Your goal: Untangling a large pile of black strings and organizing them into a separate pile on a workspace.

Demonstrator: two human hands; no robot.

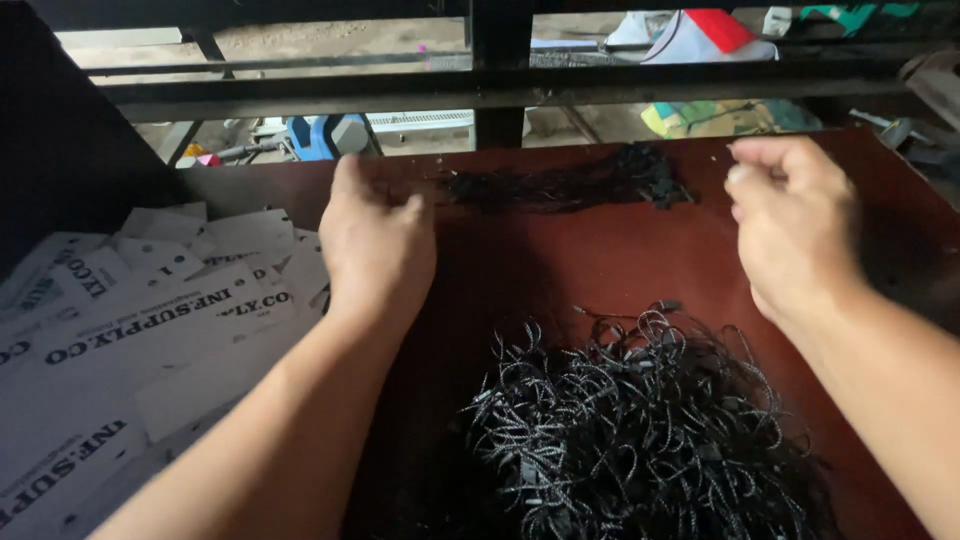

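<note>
Counter (600,260), dark red, carries white printed cards (150,330) cut off at left and a tangle of black-and-white cords (640,430) cut off at bottom. Smaller bundle of black cords (580,185) lies at the far edge, blurred. Left hand (375,240) just beside it, grip loose, contents hidden; right hand (795,220) clenched, any cord too thin to see.

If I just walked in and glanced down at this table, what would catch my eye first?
Probably the big tangled heap of black-and-white cords near the front of the dark red table. Next, the white printed paper tags spread at the left, and the two bare hands, left hand and right hand, raised above a smaller black bundle.
</note>
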